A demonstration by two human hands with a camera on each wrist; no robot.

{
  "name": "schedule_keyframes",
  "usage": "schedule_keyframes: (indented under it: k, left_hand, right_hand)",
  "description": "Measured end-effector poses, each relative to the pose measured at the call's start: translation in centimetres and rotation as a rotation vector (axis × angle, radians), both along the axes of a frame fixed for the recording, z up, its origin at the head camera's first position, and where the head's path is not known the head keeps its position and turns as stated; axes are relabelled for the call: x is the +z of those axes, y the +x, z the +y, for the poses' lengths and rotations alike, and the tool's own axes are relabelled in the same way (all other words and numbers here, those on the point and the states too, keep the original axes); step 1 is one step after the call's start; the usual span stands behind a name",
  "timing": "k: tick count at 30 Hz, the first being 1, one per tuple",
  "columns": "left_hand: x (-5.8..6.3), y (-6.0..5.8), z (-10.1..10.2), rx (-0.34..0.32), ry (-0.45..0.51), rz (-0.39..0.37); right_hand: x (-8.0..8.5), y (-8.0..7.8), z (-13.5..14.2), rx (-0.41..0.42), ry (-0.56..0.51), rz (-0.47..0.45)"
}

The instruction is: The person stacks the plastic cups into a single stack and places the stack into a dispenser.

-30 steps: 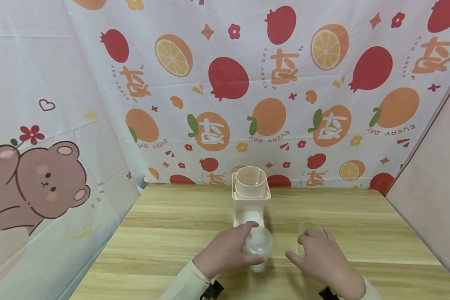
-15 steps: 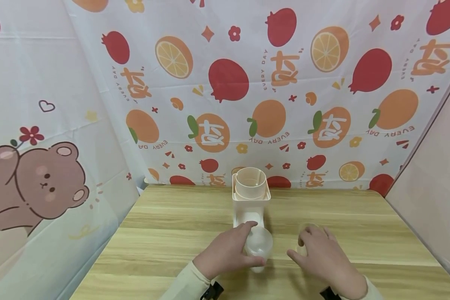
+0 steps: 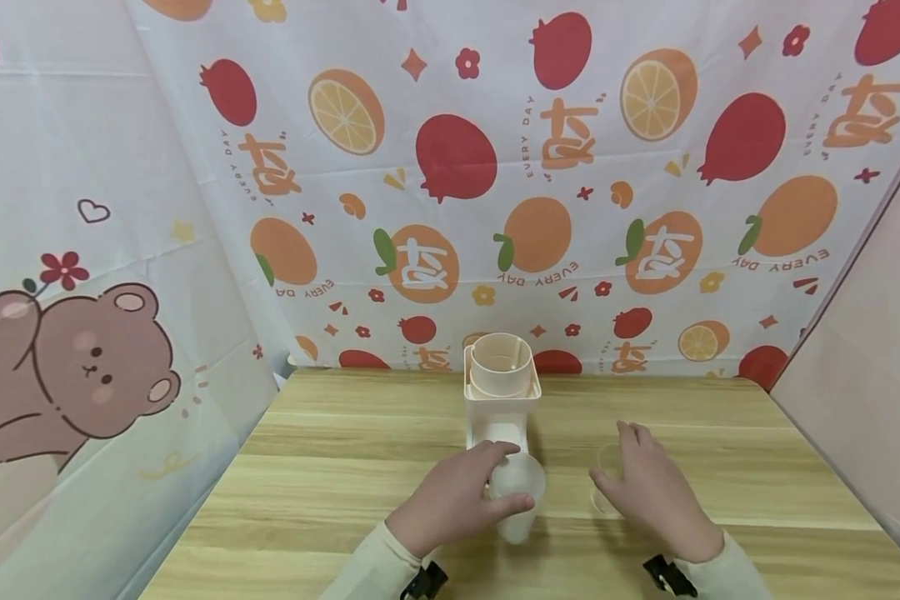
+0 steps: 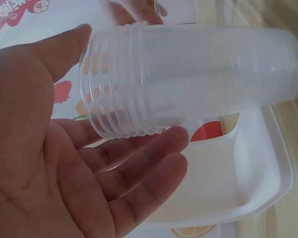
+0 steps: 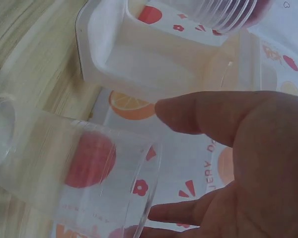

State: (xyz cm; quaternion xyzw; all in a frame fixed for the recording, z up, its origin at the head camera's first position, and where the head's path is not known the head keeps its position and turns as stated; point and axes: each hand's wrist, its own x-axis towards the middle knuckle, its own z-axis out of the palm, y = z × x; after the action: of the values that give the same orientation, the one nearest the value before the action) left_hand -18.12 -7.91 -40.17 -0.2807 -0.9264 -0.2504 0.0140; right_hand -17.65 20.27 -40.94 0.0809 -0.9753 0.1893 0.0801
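My left hand (image 3: 453,504) holds a stack of clear plastic cups (image 4: 188,74) by its rim end, thumb on one side and fingers on the other. The nested rims show plainly in the left wrist view. Right of the stack, a single clear plastic cup (image 5: 89,161) stands on the table. My right hand (image 3: 654,492) is beside this cup, thumb spread away from it, fingertips right at its rim in the right wrist view. A cream plastic holder (image 3: 502,407) with a round tube (image 3: 501,367) on top stands just beyond the stack.
The wood-grain table (image 3: 345,467) reaches back to a white cloth (image 3: 480,250) printed with oranges and red fruit. Another cloth with a bear print (image 3: 105,367) hangs on the left. A pale panel (image 3: 870,375) borders the right side.
My right hand has loosened from around the single cup, its fingers straightening and shifting right and slightly back. The left hand and the stack have stayed nearly in place.
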Motion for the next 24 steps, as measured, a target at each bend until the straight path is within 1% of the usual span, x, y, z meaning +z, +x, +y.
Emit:
schedule_keyframes:
  k: [7,12,19,24]
  left_hand:
    - [0.2,-0.2,0.0,0.014,0.016,-0.011]
    - [0.1,-0.2,0.0,0.011,0.030,-0.018]
    - [0.2,-0.2,0.0,0.012,0.034,-0.038]
    - [0.3,-0.3,0.0,0.009,0.031,-0.037]
  right_hand:
    - [0.0,-0.1,0.1,0.028,0.039,-0.066]
    - [0.0,0.0,0.1,0.043,0.004,-0.094]
    - [0.3,0.4,-0.2,0.040,-0.060,-0.157]
    - [0.8,1.0,-0.9,0.072,-0.064,-0.185]
